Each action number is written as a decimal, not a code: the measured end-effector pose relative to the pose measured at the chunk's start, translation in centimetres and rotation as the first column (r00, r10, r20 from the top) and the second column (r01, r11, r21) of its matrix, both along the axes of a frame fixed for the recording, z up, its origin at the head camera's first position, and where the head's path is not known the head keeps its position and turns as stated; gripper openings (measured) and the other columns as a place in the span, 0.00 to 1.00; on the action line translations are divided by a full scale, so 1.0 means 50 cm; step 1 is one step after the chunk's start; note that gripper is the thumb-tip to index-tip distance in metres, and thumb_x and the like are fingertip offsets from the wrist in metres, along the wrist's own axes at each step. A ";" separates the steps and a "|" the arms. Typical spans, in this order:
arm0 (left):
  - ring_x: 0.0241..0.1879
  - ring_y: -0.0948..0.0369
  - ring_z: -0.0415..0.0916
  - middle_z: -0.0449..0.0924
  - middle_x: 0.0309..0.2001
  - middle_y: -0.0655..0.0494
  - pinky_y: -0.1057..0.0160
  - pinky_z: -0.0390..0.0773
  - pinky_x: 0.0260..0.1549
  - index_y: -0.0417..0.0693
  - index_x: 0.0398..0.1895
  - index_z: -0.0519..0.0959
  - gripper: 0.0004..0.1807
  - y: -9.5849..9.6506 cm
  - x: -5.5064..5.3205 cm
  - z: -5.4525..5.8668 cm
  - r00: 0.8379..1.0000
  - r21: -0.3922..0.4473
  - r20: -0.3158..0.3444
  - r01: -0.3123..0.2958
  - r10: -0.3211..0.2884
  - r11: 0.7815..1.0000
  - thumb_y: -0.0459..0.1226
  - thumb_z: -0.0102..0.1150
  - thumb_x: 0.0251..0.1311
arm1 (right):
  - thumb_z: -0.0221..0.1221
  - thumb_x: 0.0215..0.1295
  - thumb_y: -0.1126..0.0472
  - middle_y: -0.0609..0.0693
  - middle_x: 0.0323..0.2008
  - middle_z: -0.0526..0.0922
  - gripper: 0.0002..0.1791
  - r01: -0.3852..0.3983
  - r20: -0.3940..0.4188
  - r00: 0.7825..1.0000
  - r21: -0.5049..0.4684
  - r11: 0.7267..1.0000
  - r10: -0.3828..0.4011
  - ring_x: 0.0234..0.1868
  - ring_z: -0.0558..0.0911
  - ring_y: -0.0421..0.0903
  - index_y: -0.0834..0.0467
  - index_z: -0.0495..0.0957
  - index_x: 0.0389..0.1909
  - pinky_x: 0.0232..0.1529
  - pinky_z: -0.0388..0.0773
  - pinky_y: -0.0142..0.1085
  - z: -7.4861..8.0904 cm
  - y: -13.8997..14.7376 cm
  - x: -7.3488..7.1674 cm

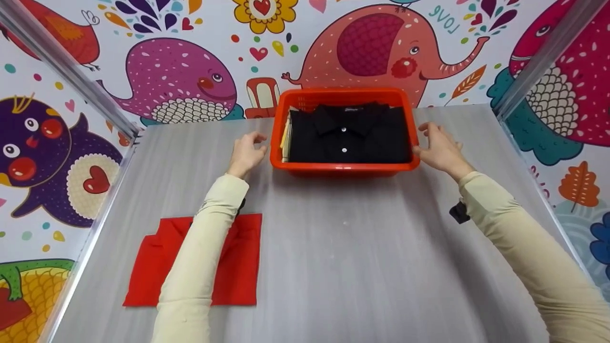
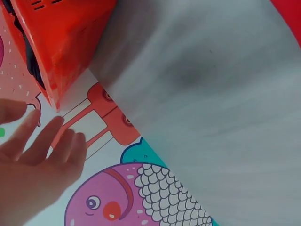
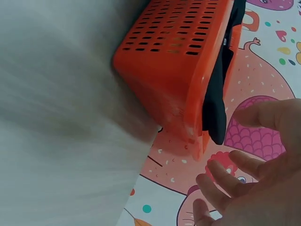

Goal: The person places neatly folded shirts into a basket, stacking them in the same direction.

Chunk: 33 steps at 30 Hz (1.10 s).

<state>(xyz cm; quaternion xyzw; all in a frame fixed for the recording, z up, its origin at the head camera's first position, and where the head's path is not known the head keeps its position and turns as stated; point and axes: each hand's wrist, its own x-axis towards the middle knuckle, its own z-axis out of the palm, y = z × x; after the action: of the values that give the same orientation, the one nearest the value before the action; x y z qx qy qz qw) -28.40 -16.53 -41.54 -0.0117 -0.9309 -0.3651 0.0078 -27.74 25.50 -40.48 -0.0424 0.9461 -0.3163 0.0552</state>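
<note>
An orange-red plastic basket (image 1: 343, 166) stands at the back of the table against the wall. Inside it lies a folded black shirt (image 1: 350, 138) with a collar and white buttons, beside some yellowish folded cloth (image 1: 286, 138) at the left. My left hand (image 1: 246, 153) is just left of the basket, fingers relaxed and apart from it; the left wrist view shows that hand (image 2: 42, 160) holding nothing. My right hand (image 1: 441, 148) is beside the basket's right rim, and in the right wrist view its loosely spread fingers hold nothing. Under my left forearm lies a folded red shirt (image 1: 238, 267), partly covered.
The grey table (image 1: 362, 267) has metal-framed edges, with a metal post (image 1: 543, 57) at the back right and another at the back left. Walls printed with cartoon animals, such as an elephant (image 1: 371, 47), enclose the back and sides.
</note>
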 end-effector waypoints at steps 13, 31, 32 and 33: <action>0.54 0.41 0.72 0.76 0.52 0.32 0.49 0.70 0.55 0.27 0.51 0.76 0.17 -0.034 0.033 -0.051 0.995 0.010 0.061 0.076 -0.076 0.997 0.26 0.51 0.58 | 0.58 0.63 0.60 0.72 0.54 0.68 0.34 -0.076 0.062 0.996 0.154 0.985 0.067 0.55 0.63 0.69 0.72 0.58 0.64 0.53 0.40 0.67 -0.030 0.021 0.045; 0.55 0.34 0.68 0.73 0.52 0.26 0.42 0.66 0.57 0.22 0.50 0.73 0.17 -0.121 0.143 -0.117 0.970 0.053 0.142 0.192 -0.197 0.980 0.26 0.49 0.60 | 0.58 0.62 0.60 0.65 0.45 0.78 0.34 -0.250 0.162 0.964 0.281 0.927 0.211 0.48 0.76 0.66 0.73 0.60 0.63 0.46 0.55 0.62 -0.113 -0.003 0.118; 0.55 0.34 0.68 0.73 0.52 0.26 0.42 0.66 0.57 0.21 0.50 0.73 0.17 -0.127 0.149 -0.117 0.970 0.057 0.142 0.190 -0.196 0.980 0.25 0.49 0.60 | 0.58 0.62 0.60 0.65 0.45 0.78 0.34 -0.253 0.163 0.963 0.283 0.925 0.213 0.48 0.76 0.66 0.73 0.60 0.63 0.46 0.56 0.62 -0.117 -0.005 0.122; 0.55 0.34 0.68 0.73 0.52 0.26 0.42 0.66 0.57 0.22 0.50 0.73 0.17 -0.134 0.153 -0.117 0.971 0.053 0.143 0.186 -0.191 0.981 0.25 0.48 0.59 | 0.58 0.61 0.59 0.65 0.46 0.78 0.34 -0.256 0.162 0.963 0.290 0.922 0.216 0.48 0.76 0.66 0.73 0.60 0.63 0.45 0.56 0.62 -0.121 -0.007 0.125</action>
<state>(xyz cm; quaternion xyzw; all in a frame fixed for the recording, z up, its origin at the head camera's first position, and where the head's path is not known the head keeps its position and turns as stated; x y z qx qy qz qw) -20.73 -23.24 -47.37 -0.0729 -0.9162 -0.3822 -0.0955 -21.48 25.15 -46.54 -0.1267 0.9663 -0.1578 0.1590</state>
